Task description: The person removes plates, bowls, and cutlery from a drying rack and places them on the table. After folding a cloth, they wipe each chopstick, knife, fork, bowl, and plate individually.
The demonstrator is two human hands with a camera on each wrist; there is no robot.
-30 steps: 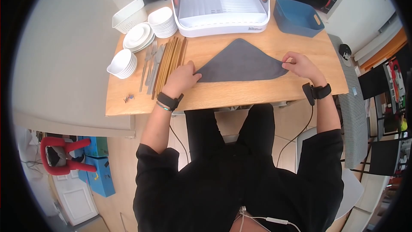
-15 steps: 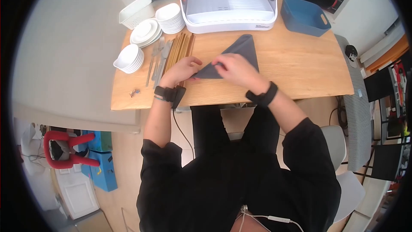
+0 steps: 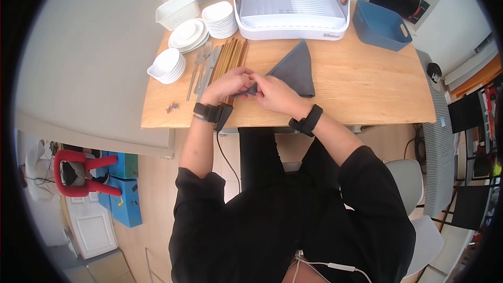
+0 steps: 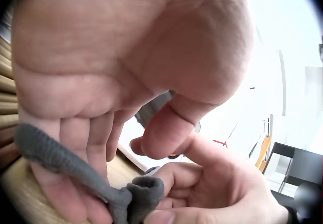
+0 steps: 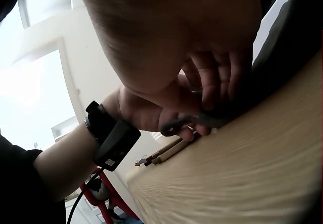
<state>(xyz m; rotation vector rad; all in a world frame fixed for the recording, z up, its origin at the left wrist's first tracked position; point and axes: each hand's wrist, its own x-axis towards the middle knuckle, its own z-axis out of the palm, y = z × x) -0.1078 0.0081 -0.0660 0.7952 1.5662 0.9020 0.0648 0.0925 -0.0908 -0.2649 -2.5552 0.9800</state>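
Two views differ: the head view shows the grey cloth (image 3: pixel 296 71) spread beyond the right hand (image 3: pixel 279 95), which pinches its narrow end; the left-wrist view reveals the left hand (image 4: pixel 121 75), fingers loosely extended against a rolled edge (image 4: pixel 65 158), thumb apart.

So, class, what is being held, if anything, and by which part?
The grey cloth: the right hand pinches its folded left end; the left hand touches it there.
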